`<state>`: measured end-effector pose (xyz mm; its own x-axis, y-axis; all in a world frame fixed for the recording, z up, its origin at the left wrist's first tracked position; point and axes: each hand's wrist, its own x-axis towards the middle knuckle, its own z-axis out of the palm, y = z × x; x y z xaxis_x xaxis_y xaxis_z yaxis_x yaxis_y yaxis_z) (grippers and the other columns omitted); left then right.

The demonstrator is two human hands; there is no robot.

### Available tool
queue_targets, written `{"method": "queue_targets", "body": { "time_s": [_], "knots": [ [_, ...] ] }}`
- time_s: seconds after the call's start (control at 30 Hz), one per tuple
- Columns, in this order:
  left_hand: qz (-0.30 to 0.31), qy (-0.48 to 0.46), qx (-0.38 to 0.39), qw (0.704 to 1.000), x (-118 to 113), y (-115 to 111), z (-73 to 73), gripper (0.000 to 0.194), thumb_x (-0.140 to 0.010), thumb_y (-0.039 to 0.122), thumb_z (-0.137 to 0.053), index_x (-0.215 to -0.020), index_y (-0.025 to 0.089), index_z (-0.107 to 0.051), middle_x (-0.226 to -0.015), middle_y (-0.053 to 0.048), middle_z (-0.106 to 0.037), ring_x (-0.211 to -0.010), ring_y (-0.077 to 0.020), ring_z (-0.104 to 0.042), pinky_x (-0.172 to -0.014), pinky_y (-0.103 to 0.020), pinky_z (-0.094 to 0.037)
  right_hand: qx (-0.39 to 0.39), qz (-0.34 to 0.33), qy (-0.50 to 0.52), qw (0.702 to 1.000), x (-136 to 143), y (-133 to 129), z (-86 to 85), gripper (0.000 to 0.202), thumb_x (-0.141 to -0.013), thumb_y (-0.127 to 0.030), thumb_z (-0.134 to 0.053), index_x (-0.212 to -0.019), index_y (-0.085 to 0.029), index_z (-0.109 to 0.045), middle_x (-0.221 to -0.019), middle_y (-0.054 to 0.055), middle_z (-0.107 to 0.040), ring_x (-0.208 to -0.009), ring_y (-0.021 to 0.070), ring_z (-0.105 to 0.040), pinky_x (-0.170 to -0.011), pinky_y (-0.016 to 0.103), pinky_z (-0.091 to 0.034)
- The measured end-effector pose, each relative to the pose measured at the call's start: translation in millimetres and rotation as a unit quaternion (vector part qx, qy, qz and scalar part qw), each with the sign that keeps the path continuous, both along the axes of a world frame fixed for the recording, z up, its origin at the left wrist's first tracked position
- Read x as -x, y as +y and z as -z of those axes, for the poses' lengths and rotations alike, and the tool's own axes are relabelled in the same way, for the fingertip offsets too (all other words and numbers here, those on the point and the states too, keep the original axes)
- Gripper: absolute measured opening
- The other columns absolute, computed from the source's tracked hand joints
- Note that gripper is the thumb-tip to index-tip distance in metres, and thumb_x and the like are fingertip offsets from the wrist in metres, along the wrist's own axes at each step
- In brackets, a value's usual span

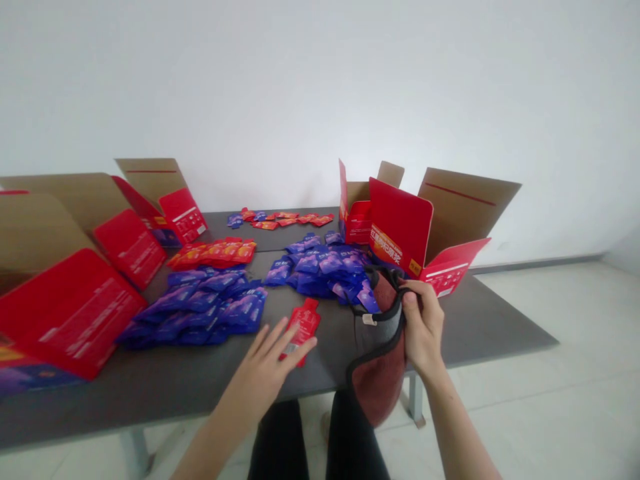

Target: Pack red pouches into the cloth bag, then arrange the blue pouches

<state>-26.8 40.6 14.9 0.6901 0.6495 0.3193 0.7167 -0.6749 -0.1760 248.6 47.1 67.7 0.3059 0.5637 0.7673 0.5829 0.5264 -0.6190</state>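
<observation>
My left hand [267, 363] is spread open over a red spouted pouch [306, 321] that lies flat on the grey table; I cannot tell whether the fingertips touch it. My right hand [423, 323] is closed on the edge of a soft reddish-brown and grey cloth item [383, 380] with black edging and a small pale tag. That cloth hangs over the table's front edge, and its exact kind is unclear. Just behind it sits a heap of blue-purple pouches [320, 263], partly covered by the cloth.
Another pile of blue-purple pouches [200, 307] lies left, with red-orange pouches [215, 253] behind it. Loose mixed pouches [287, 220] line the far edge. Open red cartons stand on the left [70, 313] and right [400, 227], flaps raised. A white wall [280, 100] rises behind the table [495, 327].
</observation>
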Motion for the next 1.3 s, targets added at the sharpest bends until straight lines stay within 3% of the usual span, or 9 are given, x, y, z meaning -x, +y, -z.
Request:
{"method": "queue_targets", "body": {
  "time_s": [0.1, 0.23, 0.33, 0.43, 0.63, 0.87, 0.97, 1.13, 1.3],
  "knots": [
    [-0.021, 0.015, 0.093, 0.995, -14, 6, -8.3, 0.046, -0.084, 0.025, -0.054, -0.129, 0.029, -0.043, -0.128, -0.003, -0.053, -0.118, -0.0217, -0.048, -0.096, -0.038, -0.042, -0.038, 0.054, 0.019, 0.998, -6, -8, -3.5, 0.015, -0.089, -0.029, -0.044, -0.086, -0.020, -0.055, -0.081, 0.000, -0.057, -0.077, 0.0145, -0.052, -0.068, 0.026, -0.037],
    [-0.148, -0.036, 0.110, 0.982, -38, 6, -19.7, 0.048, -0.080, 0.043, -0.057, -0.121, 0.020, -0.050, -0.112, -0.009, -0.063, -0.102, -0.0240, -0.058, -0.083, -0.035, -0.049, -0.046, 0.084, 0.039, 0.995, -10, -11, -5.2, 0.015, -0.088, -0.030, -0.045, -0.084, -0.019, -0.055, -0.076, -0.001, -0.055, -0.072, 0.0141, -0.051, -0.067, 0.026, -0.035],
    [-0.238, -0.044, 0.058, 0.968, -54, 9, -26.5, 0.058, -0.077, 0.048, -0.057, -0.125, 0.018, -0.045, -0.124, -0.016, -0.053, -0.109, -0.0310, -0.053, -0.085, -0.043, -0.046, -0.037, 0.075, 0.039, 0.996, -9, -11, -3.9, 0.015, -0.088, -0.030, -0.046, -0.083, -0.019, -0.055, -0.077, -0.001, -0.056, -0.072, 0.0144, -0.051, -0.067, 0.026, -0.035],
    [-0.307, -0.031, 0.115, 0.944, -65, 16, -28.6, 0.059, -0.079, 0.044, -0.056, -0.128, 0.015, -0.041, -0.124, -0.021, -0.051, -0.095, -0.0347, -0.060, -0.071, -0.045, -0.050, -0.022, 0.063, 0.035, 0.997, -5, -11, -1.3, 0.015, -0.087, -0.030, -0.046, -0.084, -0.020, -0.056, -0.079, 0.000, -0.057, -0.074, 0.0149, -0.052, -0.067, 0.027, -0.037],
    [-0.294, -0.041, 0.189, 0.936, -68, 11, -31.4, 0.039, -0.079, 0.016, -0.046, -0.118, 0.010, -0.047, -0.086, -0.014, -0.065, -0.076, -0.0314, -0.065, -0.061, -0.040, -0.049, -0.002, 0.055, 0.046, 0.997, -5, -14, 5.0, 0.016, -0.087, -0.032, -0.047, -0.084, -0.020, -0.057, -0.079, 0.000, -0.058, -0.074, 0.0154, -0.053, -0.066, 0.027, -0.038],
    [-0.281, -0.139, 0.211, 0.926, -34, 9, -38.9, 0.038, -0.084, 0.013, -0.033, -0.122, 0.014, -0.038, -0.074, -0.007, -0.066, -0.069, -0.0221, -0.066, -0.062, -0.030, -0.048, 0.015, 0.062, 0.069, 0.996, -9, -16, 10.0, 0.020, -0.086, -0.036, -0.047, -0.086, -0.019, -0.057, -0.081, 0.002, -0.059, -0.075, 0.0176, -0.054, -0.067, 0.029, -0.039],
    [-0.241, -0.329, 0.269, 0.873, -10, 18, -41.2, 0.044, -0.084, 0.020, -0.039, -0.128, 0.019, -0.032, -0.070, -0.002, -0.066, -0.062, -0.0188, -0.065, -0.056, -0.027, -0.048, 0.010, 0.063, 0.074, 0.995, -9, -15, 11.0, 0.020, -0.086, -0.036, -0.048, -0.085, -0.019, -0.058, -0.080, 0.002, -0.059, -0.075, 0.0179, -0.054, -0.067, 0.029, -0.039],
    [-0.198, -0.640, 0.227, 0.707, 23, 60, -62.6, 0.048, -0.071, 0.023, -0.060, -0.116, 0.021, -0.045, -0.068, 0.002, -0.062, -0.053, -0.0129, -0.059, -0.049, -0.021, -0.046, 0.005, 0.069, 0.070, 0.995, -9, -13, 11.7, 0.020, -0.085, -0.036, -0.048, -0.083, -0.019, -0.058, -0.080, 0.002, -0.060, -0.075, 0.0182, -0.054, -0.067, 0.030, -0.039],
    [-0.170, -0.695, 0.185, 0.674, 52, 144, -100.6, 0.046, -0.074, 0.013, -0.054, -0.119, 0.017, -0.044, -0.077, 0.000, -0.059, -0.054, -0.0098, -0.058, -0.052, -0.023, -0.049, 0.012, 0.059, 0.058, 0.997, -14, -10, 16.1, 0.020, -0.085, -0.036, -0.048, -0.086, -0.020, -0.059, -0.084, 0.003, -0.061, -0.078, 0.0190, -0.056, -0.069, 0.031, -0.040]
  ]
}}
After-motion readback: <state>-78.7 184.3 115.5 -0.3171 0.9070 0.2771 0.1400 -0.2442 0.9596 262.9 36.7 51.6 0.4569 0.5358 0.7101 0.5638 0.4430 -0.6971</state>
